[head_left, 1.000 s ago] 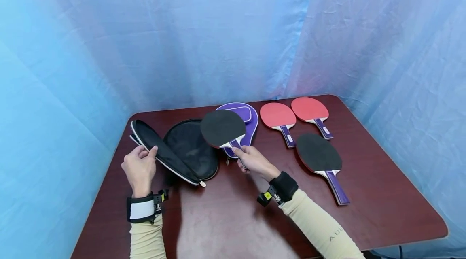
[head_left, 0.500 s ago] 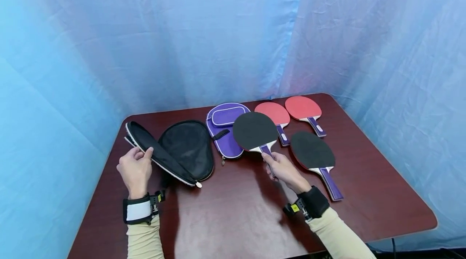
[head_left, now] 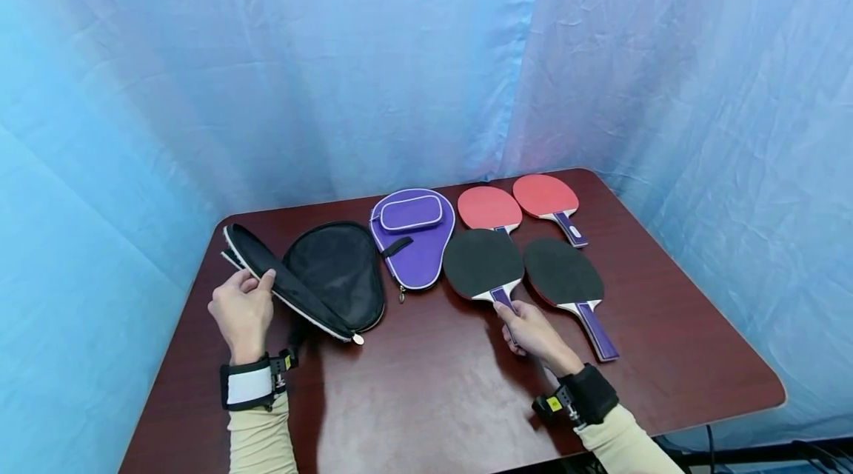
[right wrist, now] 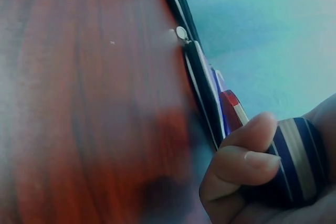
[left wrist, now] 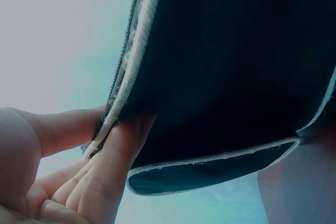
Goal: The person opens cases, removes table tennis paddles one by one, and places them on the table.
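A black zip-up paddle case [head_left: 336,274] lies spread at the left of the table. My left hand [head_left: 243,311] pinches the white-piped edge of its raised cover [head_left: 276,285]; the left wrist view shows thumb and fingers on either side of the zipper edge [left wrist: 131,61]. In my right hand [head_left: 533,333] I grip a table tennis paddle [head_left: 483,263] by its purple handle, black face up. Its striped handle end [right wrist: 299,156] shows in the right wrist view. The blade overlaps the handle of a red-faced paddle [head_left: 489,206] behind it.
A purple paddle case [head_left: 423,255] with a small pocket lies between the black case and the paddles. Another red-faced paddle [head_left: 545,194] lies at the back right, and a black-faced paddle [head_left: 563,270] lies beside the held one. Blue cloth [head_left: 373,67] hangs around the table.
My right hand has carried the paddle rightward and toward me, from over the purple case to in front of the red-faced paddle. My left hand keeps its pinch on the cover.
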A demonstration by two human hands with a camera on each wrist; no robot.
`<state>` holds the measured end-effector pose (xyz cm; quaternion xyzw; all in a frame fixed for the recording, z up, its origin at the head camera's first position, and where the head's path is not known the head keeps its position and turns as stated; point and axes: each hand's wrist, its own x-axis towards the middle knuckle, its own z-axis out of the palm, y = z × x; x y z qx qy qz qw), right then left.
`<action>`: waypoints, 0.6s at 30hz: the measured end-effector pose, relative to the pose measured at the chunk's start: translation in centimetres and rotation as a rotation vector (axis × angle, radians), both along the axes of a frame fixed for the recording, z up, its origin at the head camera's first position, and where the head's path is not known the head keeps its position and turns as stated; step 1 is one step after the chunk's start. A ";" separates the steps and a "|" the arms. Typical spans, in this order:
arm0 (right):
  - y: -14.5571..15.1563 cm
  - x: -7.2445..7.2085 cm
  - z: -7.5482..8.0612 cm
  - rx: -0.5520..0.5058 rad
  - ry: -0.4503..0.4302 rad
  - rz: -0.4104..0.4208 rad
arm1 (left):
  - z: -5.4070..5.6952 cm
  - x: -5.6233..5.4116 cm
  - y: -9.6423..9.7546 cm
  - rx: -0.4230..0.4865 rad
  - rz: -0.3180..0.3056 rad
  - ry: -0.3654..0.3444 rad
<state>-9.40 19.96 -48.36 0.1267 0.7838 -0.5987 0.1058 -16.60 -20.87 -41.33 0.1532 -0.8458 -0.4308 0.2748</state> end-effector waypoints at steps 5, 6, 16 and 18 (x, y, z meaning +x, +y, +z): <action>-0.4 0.2 -0.4 0.008 -0.011 -0.004 | 0.0 0.0 0.0 0.009 -0.001 -0.014; -0.4 0.3 -0.4 0.011 -0.009 -0.004 | 0.0 0.0 0.0 0.011 0.000 -0.016; -0.7 0.6 -1.1 0.016 -0.008 -0.001 | 0.0 0.0 0.1 0.019 -0.005 -0.016; -0.7 0.7 -1.3 0.034 -0.003 0.005 | 0.0 0.0 0.1 0.023 -0.007 -0.016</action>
